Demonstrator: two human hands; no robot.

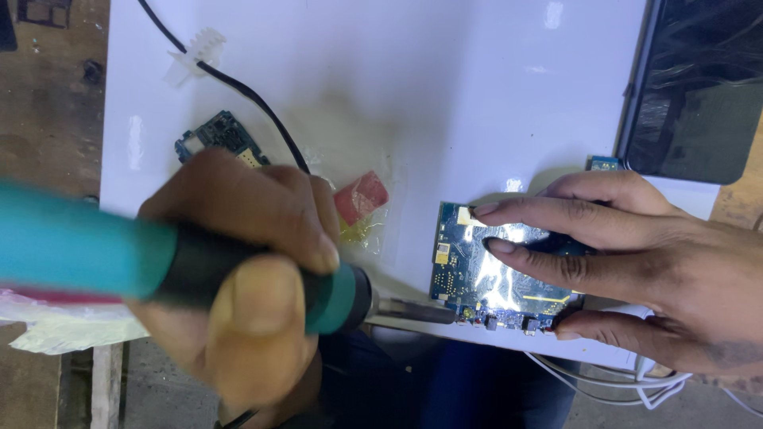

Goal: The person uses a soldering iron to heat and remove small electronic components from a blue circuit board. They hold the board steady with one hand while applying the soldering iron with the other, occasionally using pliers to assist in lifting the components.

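Nearest the camera, a soldering iron (159,266) with a teal and black handle is gripped by the left hand (246,278), whose fingers are wrapped tightly around the handle. Its metal tip is brought to the lower left edge of a blue circuit board (485,274), which lies flat near the front edge of the white tabletop (445,87). That board is pinned down by the right hand (628,254), with fingers spread flat across its top and the thumb set at its lower edge. A smaller circuit board (218,135) is seen beyond the left hand, beside a black cable (246,95). A red piece (362,196) lies between the two hands. A dark screen panel (699,79) is placed at the upper right, and white cables (628,383) hang below the tabletop's edge.
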